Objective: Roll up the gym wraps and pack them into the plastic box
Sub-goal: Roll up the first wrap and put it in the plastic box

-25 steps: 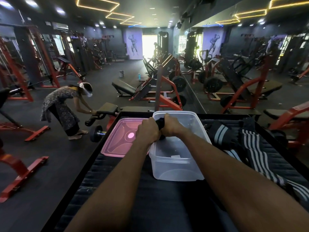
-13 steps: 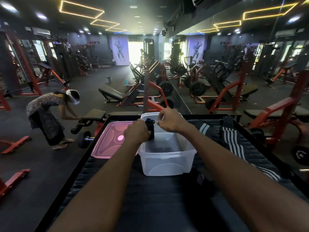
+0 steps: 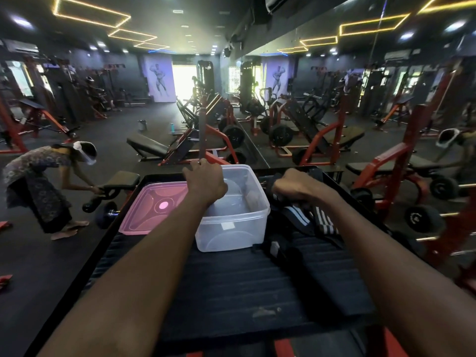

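A clear plastic box [image 3: 233,210] stands open on a black ribbed platform [image 3: 231,284]. Just left of the box, touching it, lies a pink lid [image 3: 152,208]. The left hand [image 3: 204,180] hangs over the box's left rim, fingers bent. Right of the box, the right hand [image 3: 296,186] grips black-and-white striped gym wraps [image 3: 316,220]. Far left of the box, a person [image 3: 43,186] bends over a bench.
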Demonstrator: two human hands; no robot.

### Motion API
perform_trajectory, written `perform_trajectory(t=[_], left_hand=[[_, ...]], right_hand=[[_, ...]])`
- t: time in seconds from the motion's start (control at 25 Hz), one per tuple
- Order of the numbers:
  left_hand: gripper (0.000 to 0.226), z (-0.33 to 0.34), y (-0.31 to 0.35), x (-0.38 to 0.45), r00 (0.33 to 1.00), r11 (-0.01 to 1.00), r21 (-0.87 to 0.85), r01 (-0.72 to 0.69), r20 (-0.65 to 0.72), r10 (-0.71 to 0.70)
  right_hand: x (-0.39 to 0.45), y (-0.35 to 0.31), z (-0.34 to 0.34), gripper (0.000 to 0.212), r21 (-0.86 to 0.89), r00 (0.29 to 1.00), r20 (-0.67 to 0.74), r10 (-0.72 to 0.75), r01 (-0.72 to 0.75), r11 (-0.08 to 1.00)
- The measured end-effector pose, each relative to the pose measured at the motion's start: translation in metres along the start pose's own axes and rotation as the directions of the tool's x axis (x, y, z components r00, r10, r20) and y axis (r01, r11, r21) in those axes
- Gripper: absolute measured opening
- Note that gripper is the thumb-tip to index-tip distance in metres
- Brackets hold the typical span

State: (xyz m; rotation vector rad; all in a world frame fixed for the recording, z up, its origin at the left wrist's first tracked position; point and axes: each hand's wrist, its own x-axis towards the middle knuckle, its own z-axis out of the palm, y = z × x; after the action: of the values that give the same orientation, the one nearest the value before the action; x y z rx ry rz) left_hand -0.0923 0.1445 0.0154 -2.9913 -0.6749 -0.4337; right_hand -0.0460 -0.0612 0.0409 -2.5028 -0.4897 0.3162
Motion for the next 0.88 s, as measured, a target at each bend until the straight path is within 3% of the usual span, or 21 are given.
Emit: perform_trajectory(t=[0.08, 0.16, 0.32, 0.52, 0.68, 0.88], left_hand=[[0.041, -0.004, 0.009, -0.004, 1.000, 1.000, -0.011, -0.017, 0.003, 0.017], [0.040, -0.007, 0.016, -0.008, 1.000, 0.999, -0.026, -0.026, 0.004, 0.026], [0.038, -0.009, 0.023, -0.015, 0.999, 0.998, -0.042, -0.035, 0.014, 0.035], [0.035, -0.011, 0.019, -0.020, 0.999, 0.997, -0.060, -0.040, 0.024, 0.042], [0.034, -0.012, 0.011, -0.019, 0.999, 0.995, -0.094, -0.029, 0.030, 0.032], [0.028, -0.020, 0.009, -0.016, 0.998, 0.984, -0.176, -0.033, 0.043, 0.042]], right_hand=[[-0.003, 0.015, 0.003, 0.011, -0.062, 0.965, 0.242, 0.102, -0.090, 0.994], [-0.007, 0.025, 0.011, 0.026, -0.194, 0.913, 0.378, 0.153, -0.084, 0.977], [-0.019, 0.031, 0.040, 0.045, -0.348, 0.907, 0.396, 0.147, 0.000, 0.938], [-0.022, 0.040, 0.043, 0.033, -0.176, 0.909, 0.415, 0.046, 0.031, 0.984], [-0.031, 0.031, 0.006, 0.035, 0.023, 0.888, 0.457, 0.053, -0.072, 0.997], [-0.036, 0.006, -0.044, 0.030, 0.145, 0.877, 0.478, -0.042, -0.032, 0.989]])
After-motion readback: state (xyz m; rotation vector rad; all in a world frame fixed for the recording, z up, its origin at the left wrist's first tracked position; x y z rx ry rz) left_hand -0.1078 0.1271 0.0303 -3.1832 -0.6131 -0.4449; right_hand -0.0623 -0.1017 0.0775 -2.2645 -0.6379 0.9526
